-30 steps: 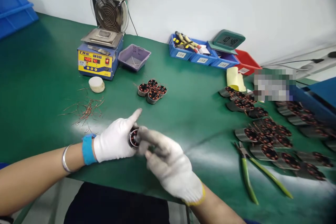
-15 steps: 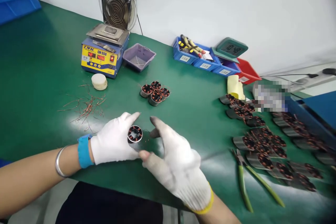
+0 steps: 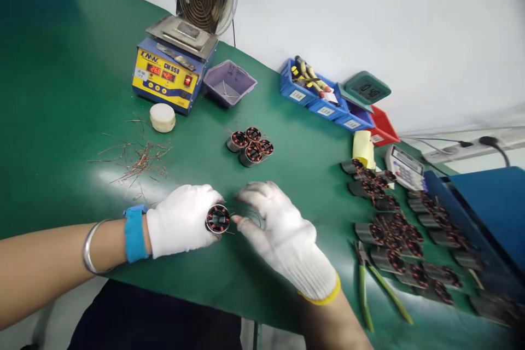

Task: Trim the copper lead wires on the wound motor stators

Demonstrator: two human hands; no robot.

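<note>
One wound stator [image 3: 217, 219], a short metal cylinder with copper coils showing at its open face, sits in the left hand [image 3: 180, 221], low and just left of centre above the near edge of the green counter [image 3: 61, 93]. That gloved hand is closed around the stator's body, with the coil face turned toward the right hand [image 3: 287, 235]. The right hand, also gloved, is half open with its fingers [image 3: 251, 192] spread and curved; one fingertip is just beside the stator, where thin wire ends stick out, and nothing can be made out in its grip. Behind the hands a cluster of four stators [image 3: 250, 146] stands upright, touching one another. To the left lie loose copper wire scraps [image 3: 137, 158], with a round white puck [image 3: 162, 117] beyond them, near a blue and yellow heating unit [image 3: 168, 74]. Beside the unit is a purple tray [image 3: 229, 83]. To the right, many more stators [image 3: 394, 224] lie in rows, and green-handled pliers [image 3: 369, 284] rest at their near side.
</note>
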